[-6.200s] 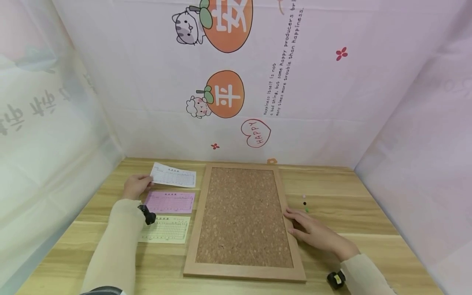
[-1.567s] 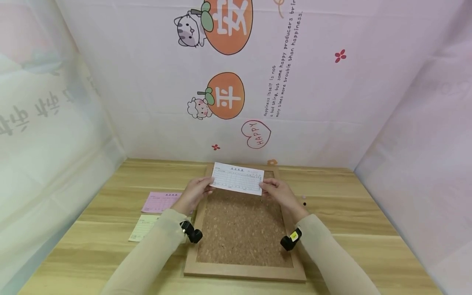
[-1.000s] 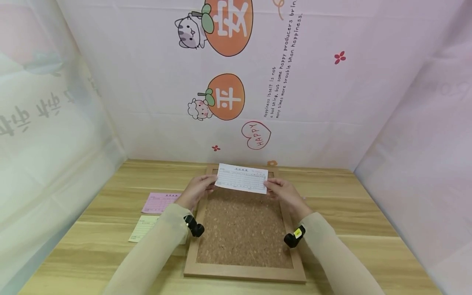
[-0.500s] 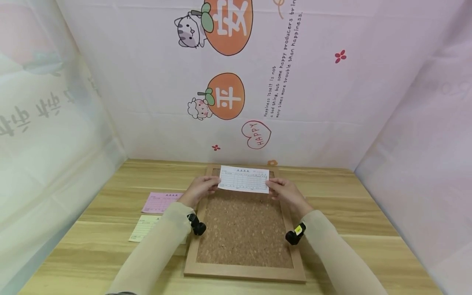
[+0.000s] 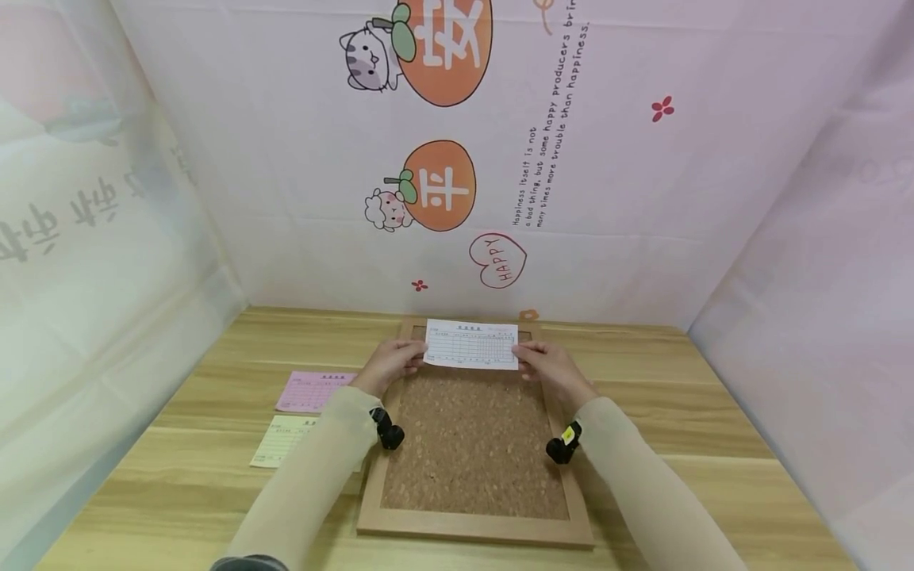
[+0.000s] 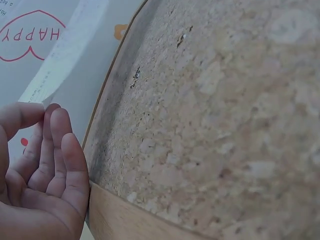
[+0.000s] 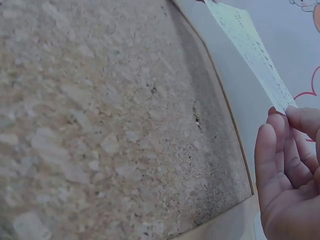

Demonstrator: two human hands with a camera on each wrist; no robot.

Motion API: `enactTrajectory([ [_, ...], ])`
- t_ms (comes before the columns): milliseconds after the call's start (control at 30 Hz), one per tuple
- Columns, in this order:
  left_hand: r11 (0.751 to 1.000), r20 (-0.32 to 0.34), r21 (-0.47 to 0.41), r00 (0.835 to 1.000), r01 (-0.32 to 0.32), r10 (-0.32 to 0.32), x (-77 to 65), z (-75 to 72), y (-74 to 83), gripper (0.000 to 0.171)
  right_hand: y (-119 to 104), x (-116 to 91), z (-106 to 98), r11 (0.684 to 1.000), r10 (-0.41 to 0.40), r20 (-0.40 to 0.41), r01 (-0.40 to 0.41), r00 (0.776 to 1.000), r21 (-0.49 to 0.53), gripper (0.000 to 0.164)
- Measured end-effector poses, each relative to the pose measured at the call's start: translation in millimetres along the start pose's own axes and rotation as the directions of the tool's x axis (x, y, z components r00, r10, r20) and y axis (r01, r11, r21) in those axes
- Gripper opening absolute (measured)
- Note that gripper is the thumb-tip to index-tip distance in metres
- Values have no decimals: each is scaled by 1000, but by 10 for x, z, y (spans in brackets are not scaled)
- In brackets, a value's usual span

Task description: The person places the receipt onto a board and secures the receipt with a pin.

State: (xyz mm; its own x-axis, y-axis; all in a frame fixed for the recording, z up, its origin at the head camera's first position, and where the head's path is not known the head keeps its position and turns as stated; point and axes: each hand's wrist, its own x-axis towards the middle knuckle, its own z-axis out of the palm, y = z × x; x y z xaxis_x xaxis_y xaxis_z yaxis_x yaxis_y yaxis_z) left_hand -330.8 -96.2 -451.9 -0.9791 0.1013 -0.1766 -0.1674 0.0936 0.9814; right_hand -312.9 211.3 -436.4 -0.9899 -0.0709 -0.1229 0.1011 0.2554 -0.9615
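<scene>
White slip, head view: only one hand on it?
No, the left hand and the right hand pinch opposite ends of the white slip.

One of the hands (image 6: 47, 185) — white slip (image 6: 67, 47) in a fingertip pinch — beside the cork board (image 6: 210, 120)

Bright, diffuse light in the head view; dimmer, greyer, softly blurred wrist views.

A long, plain cream left sleeve (image 5: 303, 484) and matching right sleeve (image 5: 653, 484) end at a bare left hand (image 5: 388, 366) and right hand (image 5: 555, 371). Both wrist cameras (image 5: 389, 432) are black; the right bears a yellow label (image 5: 569, 434).
</scene>
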Motion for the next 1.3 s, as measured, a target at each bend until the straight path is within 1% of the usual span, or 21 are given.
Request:
enactTrajectory([
  [167, 998, -26, 65, 999, -19, 20, 9, 21, 4, 37, 14, 33, 13, 998, -16, 3, 16, 1000, -54, 40],
  [333, 995, -47, 101, 999, -13, 18, 36, 24, -15, 34, 37, 50, 23, 997, -29, 11, 30, 1000, -72, 36],
  [400, 995, -40, 99, 999, -11, 15, 52, 18, -23, 33, 51, 61, 23, 998, -26, 8, 27, 1000, -64, 34],
  [467, 995, -19, 103, 1000, -16, 18, 69, 11, -25, 32, 69, 74, 18, 997, -23, 4, 23, 1000, -72, 34],
  [600, 991, 15, 135, 1000, -16, 14, 105, 3, -27, 33, 105, 107, 16, 996, -10, -13, 9, 1000, -94, 35],
  [667, 986, 17, 166, 1000, -13, 10, 122, 3, -30, 31, 122, 123, 20, 995, -4, -17, 2, 1000, -104, 36],
  [767, 980, -1, 198, 1000, -2, 2, 142, 2, -38, 28, 136, 138, 33, 993, -8, -17, 6, 1000, -117, 35],
  [867, 980, -33, 199, 999, 30, -24, 167, -2, -52, 25, 133, 132, 53, 987, -19, -9, 18, 1000, -158, 32],
  [967, 979, -47, 200, 998, 47, -38, 186, 0, -71, 24, 117, 117, 74, 978, -24, -4, 23, 1000, -209, 29],
  [1133, 975, -30, 217, 999, 38, -32, 194, 14, -70, 25, 100, 107, 88, 963, -27, -3, 25, 1000, -269, 27],
  [1300, 974, -31, 225, 999, 36, -30, 181, 31, -41, 24, 104, 125, 78, 958, -34, 1, 33, 999, -286, 25],
])
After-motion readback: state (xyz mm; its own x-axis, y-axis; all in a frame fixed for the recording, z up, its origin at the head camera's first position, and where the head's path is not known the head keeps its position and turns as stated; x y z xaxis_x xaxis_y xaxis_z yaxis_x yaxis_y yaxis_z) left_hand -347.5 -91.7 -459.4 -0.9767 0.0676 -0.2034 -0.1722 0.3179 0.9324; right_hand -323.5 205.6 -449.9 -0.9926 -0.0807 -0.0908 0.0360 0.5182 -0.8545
